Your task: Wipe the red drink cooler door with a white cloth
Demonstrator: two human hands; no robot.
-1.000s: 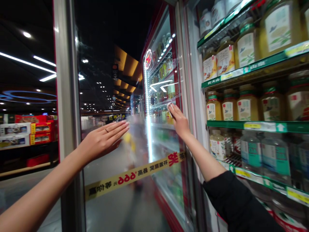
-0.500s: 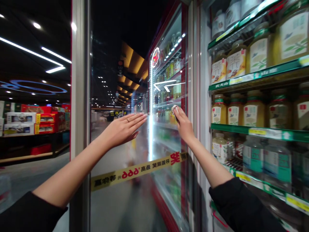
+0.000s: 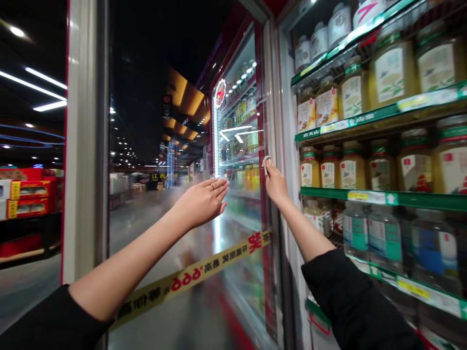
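Note:
A glass cooler door (image 3: 146,243) stands swung open in front of me, with a yellow printed strip (image 3: 186,282) across it. My left hand (image 3: 204,200) is stretched out flat at the glass, palm toward it, a ring on one finger. Whether the palm touches the pane I cannot tell. Farther right, my right hand (image 3: 276,183) has its fingers closed on a small whitish cloth (image 3: 266,164), held against the edge of the glass beside the metal door frame (image 3: 272,121). Part of the cloth is hidden behind the fingers.
On the right, cooler shelves (image 3: 419,195) carry several rows of bottled drinks (image 3: 352,170). At the left, beyond the wide door post (image 3: 85,170), red boxes (image 3: 34,194) are stacked on a display. Lit bottle shelves show in the glass.
The view has turned right, so the door sits farther left. My right hand with the cloth has moved across the glass to its right edge. My left hand has shifted right along the door.

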